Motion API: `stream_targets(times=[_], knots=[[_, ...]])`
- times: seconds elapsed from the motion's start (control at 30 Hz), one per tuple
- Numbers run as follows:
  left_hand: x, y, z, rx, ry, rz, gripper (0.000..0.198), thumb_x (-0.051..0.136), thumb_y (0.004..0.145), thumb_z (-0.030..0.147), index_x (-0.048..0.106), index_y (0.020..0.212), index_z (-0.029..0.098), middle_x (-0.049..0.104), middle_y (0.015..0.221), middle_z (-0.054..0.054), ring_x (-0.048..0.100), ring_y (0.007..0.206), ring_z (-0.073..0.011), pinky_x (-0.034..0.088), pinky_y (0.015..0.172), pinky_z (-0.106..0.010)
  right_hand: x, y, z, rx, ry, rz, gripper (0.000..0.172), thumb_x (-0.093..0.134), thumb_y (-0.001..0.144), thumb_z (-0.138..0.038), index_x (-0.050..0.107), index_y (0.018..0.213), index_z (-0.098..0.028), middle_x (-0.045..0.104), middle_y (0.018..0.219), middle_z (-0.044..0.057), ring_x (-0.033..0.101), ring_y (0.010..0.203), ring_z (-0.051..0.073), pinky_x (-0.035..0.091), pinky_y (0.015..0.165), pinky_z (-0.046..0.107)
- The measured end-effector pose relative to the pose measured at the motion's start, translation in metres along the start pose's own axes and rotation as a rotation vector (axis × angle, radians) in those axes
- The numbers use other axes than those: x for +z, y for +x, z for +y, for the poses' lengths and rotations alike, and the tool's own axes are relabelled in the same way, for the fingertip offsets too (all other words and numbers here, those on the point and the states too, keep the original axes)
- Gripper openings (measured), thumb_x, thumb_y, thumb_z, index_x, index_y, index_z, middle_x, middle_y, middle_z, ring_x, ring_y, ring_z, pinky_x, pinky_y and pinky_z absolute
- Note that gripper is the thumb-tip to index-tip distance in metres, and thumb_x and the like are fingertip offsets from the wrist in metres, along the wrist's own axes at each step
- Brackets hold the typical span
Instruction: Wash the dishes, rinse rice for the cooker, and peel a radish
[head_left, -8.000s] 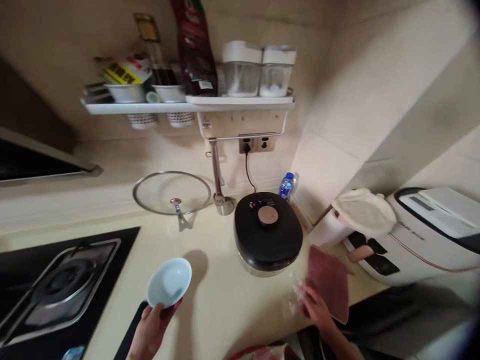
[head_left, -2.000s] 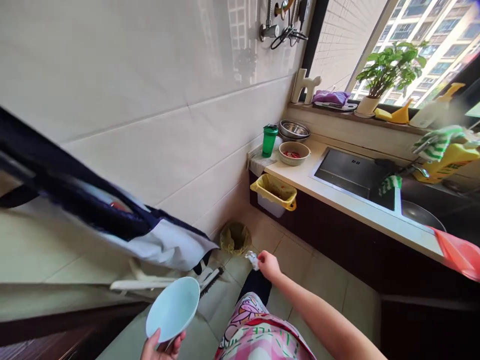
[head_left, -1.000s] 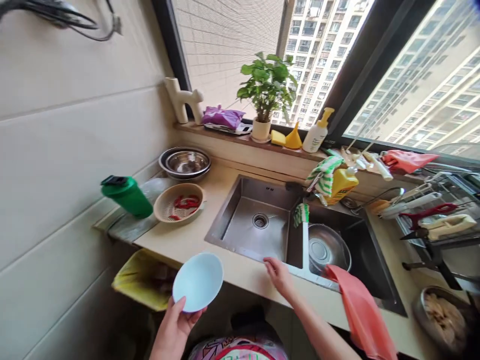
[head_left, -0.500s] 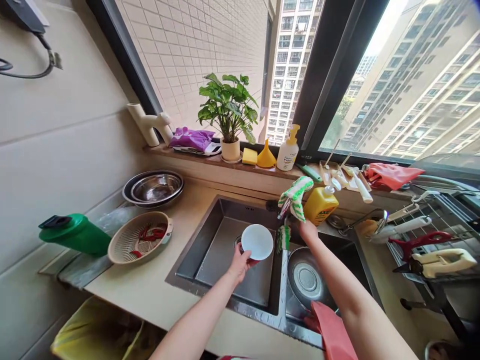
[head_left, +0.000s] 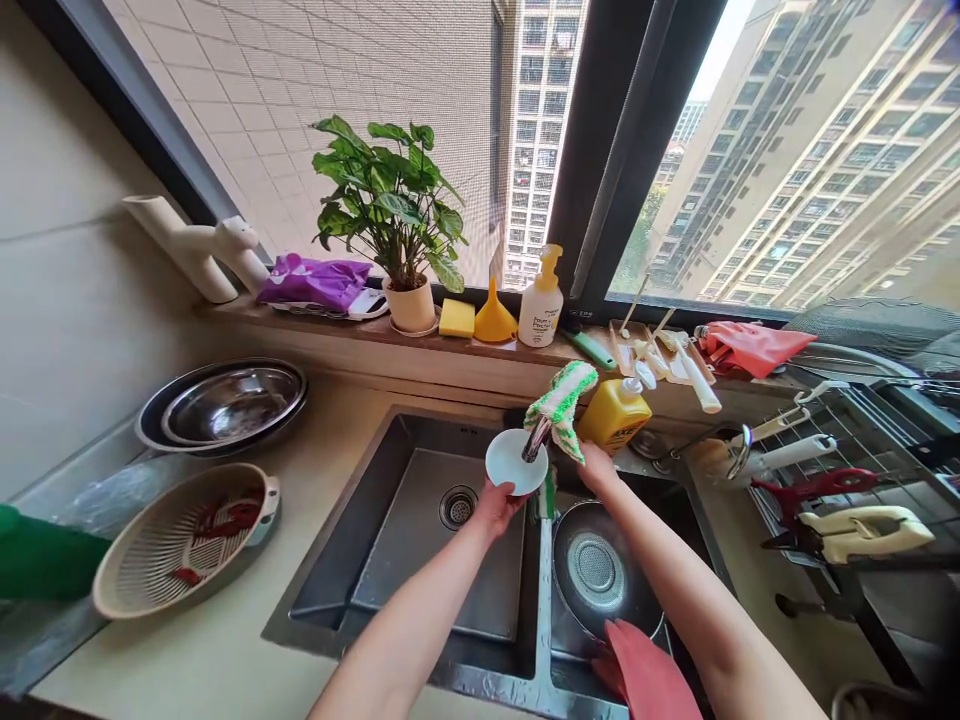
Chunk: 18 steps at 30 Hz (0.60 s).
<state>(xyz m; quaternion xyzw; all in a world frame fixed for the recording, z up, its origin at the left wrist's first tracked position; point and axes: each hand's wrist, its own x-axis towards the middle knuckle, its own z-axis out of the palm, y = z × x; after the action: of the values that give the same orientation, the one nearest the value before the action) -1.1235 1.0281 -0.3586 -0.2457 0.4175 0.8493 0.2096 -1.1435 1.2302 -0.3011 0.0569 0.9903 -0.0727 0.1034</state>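
My left hand (head_left: 499, 508) is closed on the rim of a small white bowl (head_left: 504, 462), which it holds up over the left basin (head_left: 420, 535). The bowl sits right below the mouth of the faucet (head_left: 537, 440), whose neck is draped with a green-and-white striped cloth (head_left: 564, 392). My right hand (head_left: 598, 468) is beside the faucet, close to the yellow detergent bottle (head_left: 616, 412); its fingers are largely hidden. Below my right forearm, a dark pan (head_left: 596, 562) rests in the right basin. Red rubber gloves (head_left: 651, 668) hang over that basin's front edge.
On the left counter are a strainer basket (head_left: 124, 590) with red peppers, stacked metal bowls (head_left: 232, 405) and a green container (head_left: 45, 555). A potted plant (head_left: 405, 215), sponge (head_left: 457, 318), funnel (head_left: 495, 318) and pump bottle (head_left: 540, 305) line the sill. A wire rack (head_left: 892, 470) stands right.
My left hand has brought the bowl up to the faucet's mouth. My right hand stays beside the faucet. The view has shifted, and the drain now shows fully.
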Motion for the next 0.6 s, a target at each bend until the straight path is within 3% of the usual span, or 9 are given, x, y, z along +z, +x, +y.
stream_targets(times=[0.17,0.27,0.33,0.37,0.43,0.5,0.6], knots=[[0.006,0.006,0.000,0.002,-0.017,-0.021,0.065,0.057,0.065,-0.001,0.042,0.124,0.024,0.060,0.119,-0.009,0.067,0.085,-0.0196,0.058,0.077,-0.038,-0.003,-0.004,-0.001,0.019,0.019,0.007,0.050,0.036,0.091,-0.018,0.039,0.140,-0.023,0.063,0.105,0.013,0.062,0.096,0.026,0.044,0.077,0.032],[0.003,0.006,0.002,0.013,-0.013,-0.027,0.061,0.058,0.070,0.004,0.041,0.126,0.024,0.060,0.120,-0.009,0.067,0.089,-0.0204,0.058,0.077,-0.039,0.021,-0.023,-0.010,0.011,0.053,0.251,0.046,0.041,0.090,-0.021,0.045,0.136,-0.023,0.053,0.128,0.017,0.048,0.120,0.033,0.041,0.092,0.043],[-0.002,0.004,0.005,0.019,0.002,-0.021,0.057,0.059,0.074,0.010,0.041,0.127,0.023,0.061,0.119,-0.010,0.067,0.090,-0.0215,0.058,0.076,-0.039,0.051,-0.037,-0.020,-0.026,0.170,0.450,0.043,0.042,0.090,-0.027,0.047,0.133,-0.020,0.042,0.141,0.017,0.035,0.132,0.033,0.035,0.101,0.048],[-0.005,0.004,0.006,0.022,0.017,-0.014,0.055,0.060,0.076,0.013,0.042,0.127,0.023,0.061,0.119,-0.011,0.066,0.091,-0.0221,0.058,0.076,-0.039,0.068,-0.043,-0.026,-0.040,0.260,0.492,0.044,0.042,0.090,-0.030,0.047,0.133,-0.019,0.042,0.141,0.017,0.034,0.132,0.031,0.035,0.103,0.047],[-0.013,0.003,0.009,0.032,0.060,0.008,0.053,0.061,0.077,0.018,0.043,0.127,0.022,0.062,0.118,-0.012,0.066,0.092,-0.0229,0.058,0.073,-0.037,0.098,-0.049,-0.035,-0.005,0.455,0.446,0.048,0.047,0.086,-0.035,0.047,0.131,-0.017,0.049,0.133,0.017,0.045,0.124,0.030,0.041,0.098,0.045],[-0.020,0.004,0.012,0.053,0.118,0.043,0.052,0.059,0.079,0.019,0.043,0.129,0.023,0.061,0.120,-0.012,0.065,0.094,-0.0221,0.057,0.071,-0.034,0.119,-0.046,-0.036,0.108,0.637,0.308,0.049,0.054,0.079,-0.038,0.051,0.124,-0.018,0.061,0.116,0.014,0.058,0.106,0.029,0.049,0.085,0.041],[-0.032,0.005,0.017,0.088,0.226,0.108,0.059,0.055,0.077,0.013,0.041,0.133,0.024,0.058,0.124,-0.012,0.062,0.095,-0.0217,0.056,0.068,-0.030,0.124,-0.034,-0.028,0.272,0.787,0.181,0.033,0.057,0.074,-0.037,0.059,0.101,-0.018,0.067,0.087,0.008,0.063,0.080,0.026,0.049,0.070,0.035]])
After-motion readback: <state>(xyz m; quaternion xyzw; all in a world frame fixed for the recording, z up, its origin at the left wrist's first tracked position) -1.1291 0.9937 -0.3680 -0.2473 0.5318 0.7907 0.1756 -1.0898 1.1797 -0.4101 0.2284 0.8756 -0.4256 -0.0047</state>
